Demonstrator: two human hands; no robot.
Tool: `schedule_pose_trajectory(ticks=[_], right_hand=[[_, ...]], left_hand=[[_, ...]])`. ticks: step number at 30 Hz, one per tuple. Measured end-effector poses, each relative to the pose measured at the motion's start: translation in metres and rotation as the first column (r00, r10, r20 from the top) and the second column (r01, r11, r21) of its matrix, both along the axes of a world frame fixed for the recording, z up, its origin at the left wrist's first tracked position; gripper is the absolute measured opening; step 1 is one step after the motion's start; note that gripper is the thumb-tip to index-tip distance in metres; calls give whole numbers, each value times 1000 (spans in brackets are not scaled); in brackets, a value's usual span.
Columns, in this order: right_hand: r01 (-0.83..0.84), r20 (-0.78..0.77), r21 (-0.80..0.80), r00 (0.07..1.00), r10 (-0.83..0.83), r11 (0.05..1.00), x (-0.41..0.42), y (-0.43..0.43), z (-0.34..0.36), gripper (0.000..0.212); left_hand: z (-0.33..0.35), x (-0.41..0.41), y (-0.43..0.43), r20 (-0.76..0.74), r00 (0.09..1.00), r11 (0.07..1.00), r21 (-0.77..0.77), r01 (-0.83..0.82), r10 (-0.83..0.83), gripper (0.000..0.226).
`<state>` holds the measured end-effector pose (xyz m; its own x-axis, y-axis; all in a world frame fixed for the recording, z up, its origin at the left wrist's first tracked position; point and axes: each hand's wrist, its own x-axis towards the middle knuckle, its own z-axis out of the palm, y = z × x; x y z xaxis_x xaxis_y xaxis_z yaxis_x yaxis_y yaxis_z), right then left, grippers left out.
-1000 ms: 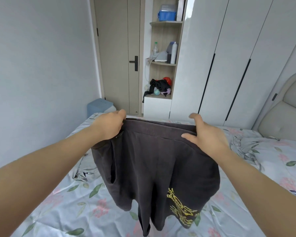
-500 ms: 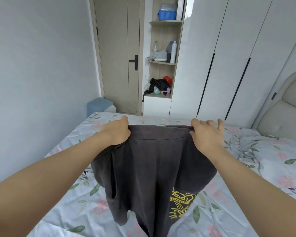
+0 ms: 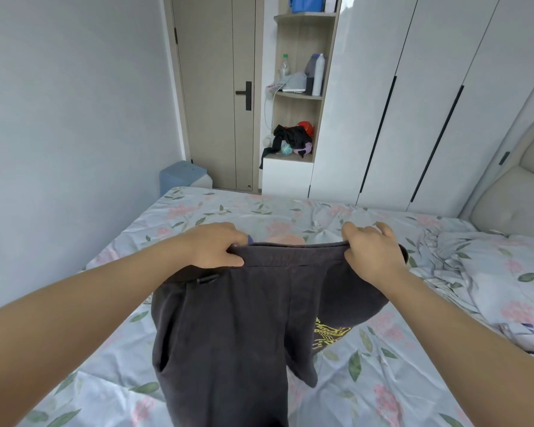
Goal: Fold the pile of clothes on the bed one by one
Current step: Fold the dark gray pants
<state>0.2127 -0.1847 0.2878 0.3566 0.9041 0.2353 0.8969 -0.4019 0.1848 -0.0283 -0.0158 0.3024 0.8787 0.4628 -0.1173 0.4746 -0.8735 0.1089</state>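
Two grips | left hand, right hand: fingers clamped on dark pants waistband | legs trail onto bed

Dark grey trousers held by waistband above middle of bed, waistband stretched level, legs hanging toward bed's near edge; yellow print on one leg, side pocket gaping.

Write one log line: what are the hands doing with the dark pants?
left hand: grips waistband | right hand: grips waistband | dark pants: held over floral bedsheet, yellow print showing
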Motion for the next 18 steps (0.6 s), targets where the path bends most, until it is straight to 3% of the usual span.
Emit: schedule_pose_trajectory(ticks=[6,12,13,15,16,18], right_hand=[[-165,-201,-32,967,155,986,-4,-6,-15,16],[-139,-243,-1,961,135,990,0,-15,-24,3],[-148,-260,26,954,150,989,1,-16,-24,10],[-213,-255,59,941,221,975,4,-19,-24,30],[-246,-255,54,934,252,968,5,-19,-22,36],[-259,-257,-1,934,250,966,5,-18,-19,38]], left_hand=[[-27,-7,-1,-156,977,933,-308,-186,144,25],[-39,-14,-7,-22,992,902,-414,-122,123,34],[-37,-15,-8,28,994,896,-436,-85,107,32],[-28,-16,-8,124,985,895,-443,-51,117,16],[-25,-17,-6,152,981,917,-396,-51,121,19],[-23,-15,-4,82,992,960,-270,-70,96,22]])
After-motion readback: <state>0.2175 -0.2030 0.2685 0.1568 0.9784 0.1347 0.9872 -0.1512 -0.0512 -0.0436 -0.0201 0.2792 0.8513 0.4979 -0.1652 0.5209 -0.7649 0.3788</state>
